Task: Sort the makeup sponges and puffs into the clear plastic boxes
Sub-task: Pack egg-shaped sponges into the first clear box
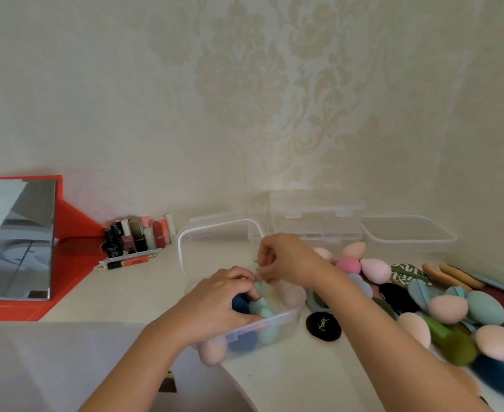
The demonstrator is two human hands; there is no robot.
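Makeup sponges and puffs (453, 307) lie in a loose heap on the right side of a white table (304, 382), the widest surface we see, set against a pale patterned wall. The heap mixes pink, teal, green, dark blue, black and tan pieces, some egg-shaped and some flat and round.

At far left we see a tall mirror (16, 236) propped on a red stand (72, 221).

Front and centre sits a clear plastic box (277, 325), its hinged lid (182, 251) tipped up and back. Through its wall we see a pink sponge (212, 349) in the near corner and pale teal sponges (267, 328) beside it. Two more clear boxes stand against the wall behind, a latched one (316, 215) and a shallow tub (408, 233) to its right.

We see the left hand (224, 301) reaching into the open box, fingers and thumb curled round a dark blue sponge (239, 303). The right hand (289, 260) hovers just above the far side of the box, fingertips pinched together; we cannot tell whether anything is between them.

A cluster of small cosmetic bottles and lipsticks (135, 236) stands near the mirror. A black round puff (323, 322) with a gold logo lies just beside the box, on its right.
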